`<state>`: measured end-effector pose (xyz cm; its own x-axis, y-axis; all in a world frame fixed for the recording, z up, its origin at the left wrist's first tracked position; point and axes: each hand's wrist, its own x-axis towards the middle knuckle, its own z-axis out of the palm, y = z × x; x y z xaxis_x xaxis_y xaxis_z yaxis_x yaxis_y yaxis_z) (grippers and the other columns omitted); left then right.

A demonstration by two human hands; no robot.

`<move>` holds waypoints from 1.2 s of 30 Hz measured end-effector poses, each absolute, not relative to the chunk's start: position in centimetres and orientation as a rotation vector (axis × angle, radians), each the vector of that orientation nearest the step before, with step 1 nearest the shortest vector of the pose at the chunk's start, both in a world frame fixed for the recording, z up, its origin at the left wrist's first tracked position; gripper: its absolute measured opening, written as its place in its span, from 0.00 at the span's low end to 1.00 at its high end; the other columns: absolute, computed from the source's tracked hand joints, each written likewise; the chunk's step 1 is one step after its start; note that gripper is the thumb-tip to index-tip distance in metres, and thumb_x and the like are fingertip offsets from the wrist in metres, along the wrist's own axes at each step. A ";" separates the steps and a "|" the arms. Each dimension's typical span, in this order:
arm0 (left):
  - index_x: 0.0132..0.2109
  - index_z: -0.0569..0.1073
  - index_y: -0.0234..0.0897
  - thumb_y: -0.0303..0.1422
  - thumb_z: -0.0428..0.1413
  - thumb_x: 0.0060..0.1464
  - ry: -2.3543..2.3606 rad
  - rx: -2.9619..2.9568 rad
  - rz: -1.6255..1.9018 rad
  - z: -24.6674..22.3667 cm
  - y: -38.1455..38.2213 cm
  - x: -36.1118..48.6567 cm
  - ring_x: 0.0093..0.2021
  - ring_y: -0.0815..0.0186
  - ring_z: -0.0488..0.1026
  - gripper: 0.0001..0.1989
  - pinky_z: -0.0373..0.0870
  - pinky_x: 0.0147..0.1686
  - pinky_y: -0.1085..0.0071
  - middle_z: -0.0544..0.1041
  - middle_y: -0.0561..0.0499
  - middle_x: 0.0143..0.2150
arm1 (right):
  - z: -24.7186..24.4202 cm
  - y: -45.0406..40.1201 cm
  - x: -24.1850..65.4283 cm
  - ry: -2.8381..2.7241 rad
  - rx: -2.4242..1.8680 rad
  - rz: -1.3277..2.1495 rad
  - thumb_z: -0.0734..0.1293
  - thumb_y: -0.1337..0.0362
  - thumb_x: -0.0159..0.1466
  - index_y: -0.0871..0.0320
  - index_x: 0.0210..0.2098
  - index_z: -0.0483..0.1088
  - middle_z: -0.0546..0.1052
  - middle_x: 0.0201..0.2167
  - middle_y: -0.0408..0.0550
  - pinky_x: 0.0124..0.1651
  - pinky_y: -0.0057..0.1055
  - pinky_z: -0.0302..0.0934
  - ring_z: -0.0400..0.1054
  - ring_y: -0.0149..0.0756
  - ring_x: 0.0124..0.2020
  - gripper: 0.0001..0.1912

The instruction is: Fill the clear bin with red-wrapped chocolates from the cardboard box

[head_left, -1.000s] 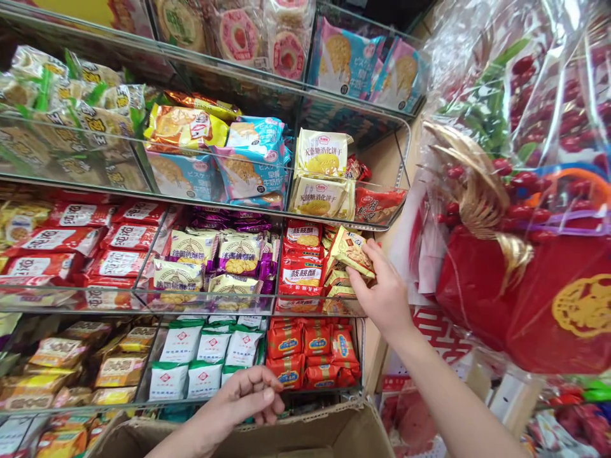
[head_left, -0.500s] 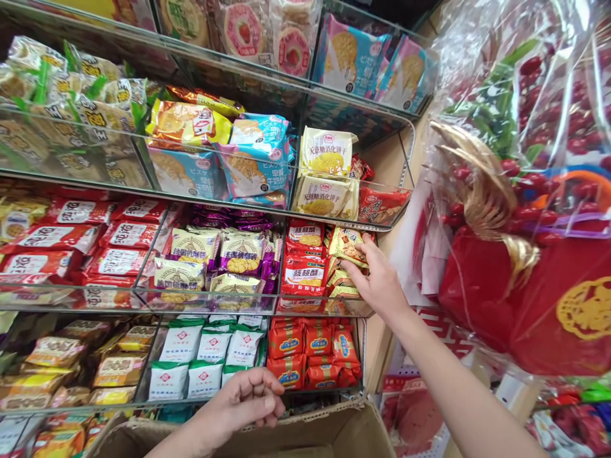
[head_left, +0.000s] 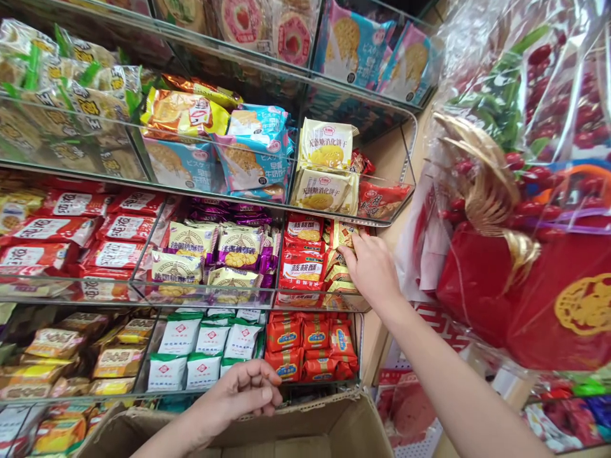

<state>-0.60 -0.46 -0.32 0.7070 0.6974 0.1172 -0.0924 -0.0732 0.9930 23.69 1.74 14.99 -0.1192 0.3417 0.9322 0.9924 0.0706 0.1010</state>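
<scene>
My right hand (head_left: 375, 267) reaches into the middle shelf's right-hand compartment. Its thumb and fingers close on a small yellow snack packet (head_left: 342, 234) at the top of a stack; the fingertips are partly hidden. More yellow packets (head_left: 338, 275) lie just below it. Red walnut-cookie packets (head_left: 301, 270) are stacked directly to the left. Low in the view, my left hand (head_left: 251, 391) hovers over an open cardboard box (head_left: 353, 416), its fingers loosely curled, thumb apart from the index finger, with nothing visible in it.
Clear shelf fronts and dividers (head_left: 248, 296) edge the compartments. Cream-and-purple packets (head_left: 241, 247), white-and-green packets (head_left: 212, 337) and red-orange packets (head_left: 284, 334) fill neighbouring compartments. An upper shelf with cream biscuit packets (head_left: 324, 191) overhangs my right hand. Plastic-wrapped red bags (head_left: 520, 299) hang at right.
My right hand has moved slightly farther into the compartment with the yellow packet, which now sits deeper and more covered by the fingers. My left hand keeps nearly the same place and pose.
</scene>
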 end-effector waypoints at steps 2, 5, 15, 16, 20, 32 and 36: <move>0.36 0.66 0.35 0.37 0.53 0.46 0.546 1.522 0.693 -0.3 -0.5 -0.6 0.30 0.68 0.68 0.12 0.59 0.29 0.73 0.73 0.47 0.33 | 15.2 2.4 23.7 -1.568 -1.387 -1.046 0.53 0.58 0.59 0.67 0.47 0.61 0.66 0.42 0.62 0.44 0.44 0.51 0.55 0.48 0.44 0.23; 0.37 0.65 0.35 0.37 0.53 0.47 0.532 1.536 0.698 -0.4 -0.4 -0.6 0.30 0.68 0.68 0.11 0.59 0.29 0.73 0.73 0.48 0.33 | 15.4 2.7 23.6 -1.564 -1.387 -1.018 0.54 0.58 0.59 0.68 0.47 0.61 0.65 0.43 0.63 0.45 0.46 0.51 0.55 0.49 0.45 0.23; 0.36 0.66 0.34 0.36 0.53 0.46 0.493 1.530 0.687 -0.3 -0.3 -0.5 0.30 0.69 0.67 0.11 0.59 0.30 0.73 0.73 0.48 0.32 | 14.2 2.4 23.8 -1.856 -1.321 -0.759 0.50 0.46 0.57 0.68 0.56 0.43 0.46 0.57 0.62 0.54 0.47 0.40 0.34 0.48 0.58 0.37; 0.37 0.66 0.34 0.36 0.53 0.47 0.495 1.528 0.688 -0.3 -0.3 -0.5 0.30 0.69 0.67 0.11 0.59 0.30 0.72 0.73 0.48 0.32 | 14.3 2.7 24.1 -1.877 -1.328 -0.730 0.50 0.45 0.56 0.68 0.57 0.42 0.45 0.57 0.61 0.54 0.47 0.39 0.33 0.48 0.58 0.39; 0.37 0.65 0.34 0.34 0.53 0.48 0.511 1.533 0.713 -0.4 -0.4 -0.4 0.31 0.69 0.67 0.10 0.60 0.32 0.71 0.72 0.48 0.32 | 14.9 2.9 24.4 -1.895 -1.375 -0.682 0.49 0.43 0.54 0.70 0.57 0.40 0.43 0.57 0.63 0.55 0.47 0.38 0.31 0.49 0.58 0.42; 0.37 0.65 0.34 0.34 0.53 0.48 0.494 1.530 0.677 -0.4 -0.3 -0.3 0.30 0.70 0.67 0.09 0.60 0.32 0.71 0.73 0.48 0.33 | 14.6 0.0 22.8 -1.993 -1.491 -0.723 0.44 0.42 0.55 0.65 0.58 0.40 0.41 0.59 0.54 0.56 0.43 0.35 0.28 0.44 0.58 0.41; 0.37 0.65 0.35 0.34 0.52 0.48 0.493 1.534 0.679 -0.4 -0.3 -0.3 0.31 0.69 0.67 0.09 0.60 0.32 0.71 0.73 0.48 0.33 | 15.6 1.0 21.8 -1.883 -1.564 -0.782 0.43 0.40 0.54 0.63 0.56 0.47 0.47 0.57 0.54 0.54 0.49 0.33 0.34 0.50 0.57 0.40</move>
<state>-0.28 -0.26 -0.37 0.7287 0.6736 0.1237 -0.0911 -0.0836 0.9923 21.80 0.97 15.65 -0.1593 0.6565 0.7374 0.9857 0.1477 0.0814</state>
